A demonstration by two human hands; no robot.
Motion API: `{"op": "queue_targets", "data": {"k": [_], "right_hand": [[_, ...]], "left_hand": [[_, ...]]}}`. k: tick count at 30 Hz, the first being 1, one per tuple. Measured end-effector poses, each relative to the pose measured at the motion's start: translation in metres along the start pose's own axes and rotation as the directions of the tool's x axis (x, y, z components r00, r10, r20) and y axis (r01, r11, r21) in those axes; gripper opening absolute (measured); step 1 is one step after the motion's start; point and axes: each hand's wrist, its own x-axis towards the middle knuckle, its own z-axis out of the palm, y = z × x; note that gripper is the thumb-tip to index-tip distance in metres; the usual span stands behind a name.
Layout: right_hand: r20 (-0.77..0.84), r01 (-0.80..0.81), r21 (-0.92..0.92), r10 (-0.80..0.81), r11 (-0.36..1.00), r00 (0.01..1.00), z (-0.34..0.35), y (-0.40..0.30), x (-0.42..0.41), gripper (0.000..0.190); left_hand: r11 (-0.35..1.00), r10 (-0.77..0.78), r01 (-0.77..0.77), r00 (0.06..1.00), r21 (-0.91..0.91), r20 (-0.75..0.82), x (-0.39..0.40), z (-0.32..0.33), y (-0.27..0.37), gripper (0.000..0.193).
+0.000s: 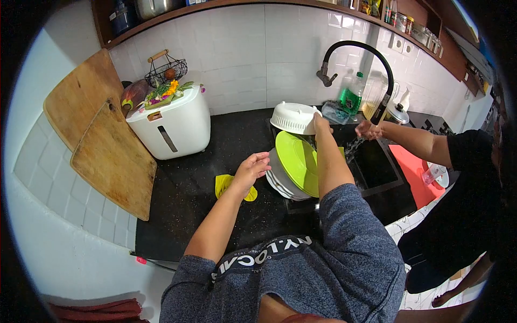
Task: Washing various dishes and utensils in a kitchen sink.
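Note:
My right hand grips the rim of a white slotted plastic basket or cover, bottom up, behind the stacked dishes. Below it leans a lime-green plate, tilted against grey and white dishes beside the sink. Holding nothing, my left hand hovers just left of this stack with its fingers slightly curled. A yellow cloth lies on the black counter beneath my left wrist. Part of the dish stack is hidden by my right forearm.
At right, another person's hand is in running water over the black sink, under a black faucet. A white lidded container and wooden cutting boards stand left. A green bottle stands behind; a red mat lies right.

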Motion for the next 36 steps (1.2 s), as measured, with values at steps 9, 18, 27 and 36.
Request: {"op": "queue_targets", "data": {"k": [9, 18, 27, 36], "right_hand": [[-0.082, 0.170, -0.454, -0.230, 0.875, 0.970, -0.026, -0.030, -0.053, 0.069], [0.184, 0.753, -0.567, -0.840, 0.333, 0.510, -0.035, -0.037, -0.102, 0.044], [0.399, 0.820, -0.501, -0.766, 0.279, 0.504, -0.067, -0.005, -0.096, 0.033], [0.292, 0.851, -0.345, -0.816, 0.396, 0.499, -0.100, 0.035, -0.089, 0.032]], "left_hand": [[1.000, 0.010, -0.010, 0.999, 0.011, 0.041, 0.006, 0.013, -0.001, 0.035], [0.998, 0.068, -0.068, 0.996, 0.009, 0.049, 0.006, 0.014, -0.003, 0.040], [0.996, 0.084, -0.085, 0.993, 0.001, 0.082, 0.004, 0.033, 0.000, 0.033], [0.983, 0.184, -0.177, 0.953, -0.051, 0.240, 0.008, 0.081, -0.004, 0.033]]}}
